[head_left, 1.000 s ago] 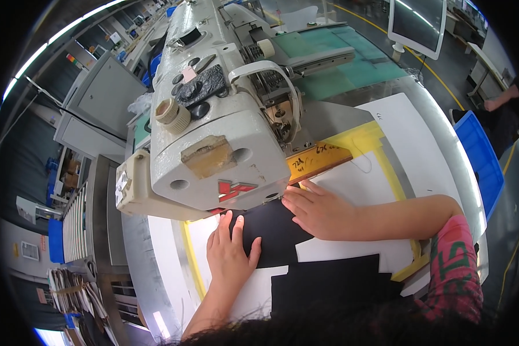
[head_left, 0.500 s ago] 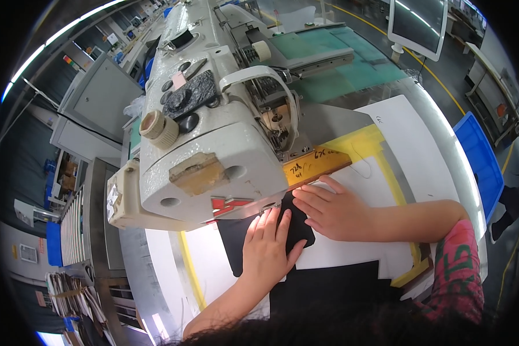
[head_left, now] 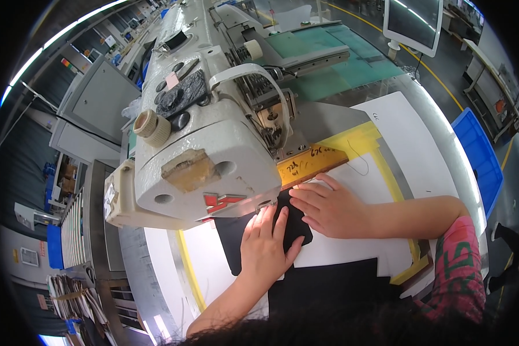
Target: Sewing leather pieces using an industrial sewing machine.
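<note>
My left hand (head_left: 262, 254) lies palm down, fingers stretched out, on a black fabric piece (head_left: 230, 242), its fingertips just below the white sewing machine head (head_left: 207, 144). To the right, my right hand (head_left: 334, 213) rests on the same piece with fingers extended, beside a yellow-orange marked strip (head_left: 311, 168). The fabric's far part is hidden under the machine head. A second black piece (head_left: 328, 288) lies nearer me on the white board (head_left: 357, 254) edged with yellow tape (head_left: 395, 184).
A green table plate (head_left: 334, 63) and a monitor on a stand (head_left: 412, 23) are behind the machine. A blue plastic bin (head_left: 478, 167) stands at the right, near another person's dark-clad leg (head_left: 507, 242). Paper stacks (head_left: 69, 297) and a grey cabinet (head_left: 95, 98) are on the left.
My left hand has shifted to the right across the black fabric, closer to my right hand. My right hand has moved only slightly. The person at the far right has moved.
</note>
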The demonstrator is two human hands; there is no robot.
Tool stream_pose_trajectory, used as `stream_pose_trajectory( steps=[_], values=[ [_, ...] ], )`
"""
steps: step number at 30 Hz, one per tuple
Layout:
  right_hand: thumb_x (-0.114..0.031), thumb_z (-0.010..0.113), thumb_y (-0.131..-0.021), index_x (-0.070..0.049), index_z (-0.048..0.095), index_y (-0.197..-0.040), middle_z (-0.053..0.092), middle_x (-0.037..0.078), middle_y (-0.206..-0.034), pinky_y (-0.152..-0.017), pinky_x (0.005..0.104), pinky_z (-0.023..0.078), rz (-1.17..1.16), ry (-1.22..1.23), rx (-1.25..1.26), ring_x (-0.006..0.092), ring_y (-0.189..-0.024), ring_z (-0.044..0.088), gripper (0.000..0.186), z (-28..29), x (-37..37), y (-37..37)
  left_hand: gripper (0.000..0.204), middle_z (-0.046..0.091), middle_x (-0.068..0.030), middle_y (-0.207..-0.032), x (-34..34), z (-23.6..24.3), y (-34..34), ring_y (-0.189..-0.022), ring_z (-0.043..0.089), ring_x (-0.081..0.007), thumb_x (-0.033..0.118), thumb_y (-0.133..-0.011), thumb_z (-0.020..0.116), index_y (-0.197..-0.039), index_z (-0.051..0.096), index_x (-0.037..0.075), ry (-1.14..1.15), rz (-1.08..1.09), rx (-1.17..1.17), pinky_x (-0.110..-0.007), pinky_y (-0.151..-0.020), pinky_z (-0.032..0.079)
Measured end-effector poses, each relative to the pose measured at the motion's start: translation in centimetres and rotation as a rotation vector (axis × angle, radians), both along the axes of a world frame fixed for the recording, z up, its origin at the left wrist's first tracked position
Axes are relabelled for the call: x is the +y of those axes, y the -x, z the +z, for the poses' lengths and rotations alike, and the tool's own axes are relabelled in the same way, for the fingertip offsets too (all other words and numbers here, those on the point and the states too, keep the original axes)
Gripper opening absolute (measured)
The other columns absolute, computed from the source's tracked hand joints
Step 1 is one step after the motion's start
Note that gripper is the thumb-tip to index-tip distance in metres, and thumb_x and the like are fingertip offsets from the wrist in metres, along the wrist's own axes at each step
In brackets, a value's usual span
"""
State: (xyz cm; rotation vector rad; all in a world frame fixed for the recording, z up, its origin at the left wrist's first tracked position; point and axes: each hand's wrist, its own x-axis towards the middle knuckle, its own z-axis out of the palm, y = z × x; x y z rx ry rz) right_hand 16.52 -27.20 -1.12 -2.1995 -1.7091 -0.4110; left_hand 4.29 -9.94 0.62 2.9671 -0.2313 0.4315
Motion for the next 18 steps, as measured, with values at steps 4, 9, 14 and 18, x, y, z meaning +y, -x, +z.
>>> stream_pose_trajectory(
  steps=[4,9,14,18],
  values=[
    [-0.025,0.062,-0.085,-0.003,0.059,-0.115,0.056,0.007,-0.123,-0.104,0.0443,0.033,0.005,-0.019,0.047,0.0209,-0.119,0.048,0.038,-0.09,0.02,-0.11,0.059,0.052,-0.0185,-0.128,0.04,-0.11,-0.04,-0.116,0.052,-0.0315,0.039,-0.078,0.069,-0.124,0.057,0.004,0.002,-0.001,-0.003,-0.041,-0.099,0.04],
    [-0.025,0.061,-0.085,-0.003,0.058,-0.116,0.055,0.006,-0.123,-0.103,0.044,0.033,0.038,-0.064,0.09,0.0208,-0.119,0.049,0.039,-0.33,0.02,-0.31,0.058,0.052,-0.0183,-0.128,0.06,-0.18,-0.03,-0.114,0.053,-0.0314,0.038,-0.078,0.069,-0.124,0.057,0.005,0.0,0.004,-0.011,-0.041,-0.098,0.04],
    [-0.024,0.062,-0.084,-0.001,0.061,-0.112,0.057,0.007,-0.116,-0.103,0.0432,0.034,0.043,-0.09,0.093,0.0209,-0.115,0.049,0.036,-0.3,0.05,-0.33,0.059,0.051,-0.0178,-0.129,-0.09,-0.05,-0.02,-0.114,0.053,-0.0314,0.038,-0.078,0.069,-0.124,0.057,0.005,-0.001,0.015,0.007,-0.041,-0.098,0.04],
    [-0.024,0.062,-0.084,-0.001,0.061,-0.112,0.057,0.006,-0.115,-0.103,0.0427,0.034,0.04,-0.098,0.097,0.0208,-0.114,0.049,0.036,-0.36,-0.06,-0.51,0.058,0.051,-0.0174,-0.13,-0.14,-0.11,-0.04,-0.114,0.052,-0.0315,0.038,-0.077,0.069,-0.124,0.057,0.005,0.0,0.011,-0.002,-0.041,-0.098,0.04]
  ],
)
